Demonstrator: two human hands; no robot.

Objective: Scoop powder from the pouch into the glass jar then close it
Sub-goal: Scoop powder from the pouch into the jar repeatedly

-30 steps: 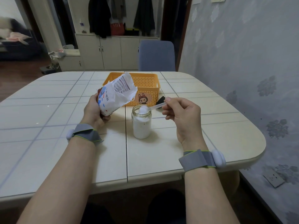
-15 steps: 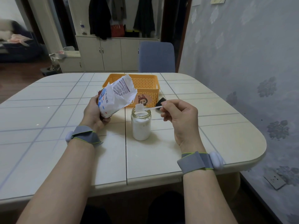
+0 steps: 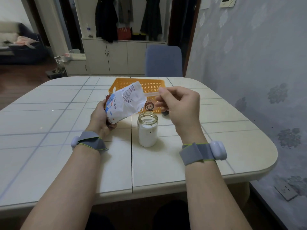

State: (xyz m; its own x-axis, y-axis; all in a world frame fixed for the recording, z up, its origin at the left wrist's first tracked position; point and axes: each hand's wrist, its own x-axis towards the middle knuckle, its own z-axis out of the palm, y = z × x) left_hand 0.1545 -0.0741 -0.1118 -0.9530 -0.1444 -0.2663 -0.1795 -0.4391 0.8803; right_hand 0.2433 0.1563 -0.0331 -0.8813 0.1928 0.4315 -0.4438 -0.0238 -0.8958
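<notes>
Head view, angled down at the hands: found the glass jar [image 3: 147, 130] standing upright on the pale tiled surface [image 3: 49, 113], mouth uncovered, white powder filling most of it. Saw the left hand [image 3: 99, 118] left of the jar, grip wrapped round the lower end of the white salt pouch [image 3: 124, 103]. Noted the pouch held off the surface and tilted, its torn top leaning over toward the jar, above and just behind the jar's rim, not touching it. Saw the right hand [image 3: 181, 105] raised above the jar, behind it and to its right, grip pinched narrowly on the handle of a clear plastic spoon [image 3: 152, 94]. Followed that handle leftward to the pouch's open top; could not make out the spoon's bowl, hidden by the pouch. Spotted an orange perforated basket [image 3: 149, 83] directly behind the jar, a cartoon animal sticker on its near wall. Caught a small dark thing [image 3: 165, 113] just right of the jar and behind it, mostly covered by the right hand; could not tell what. Marked grey wristbands on both wrists, nearer than the jar, and a blue chair [image 3: 163, 61] far behind it.
</notes>
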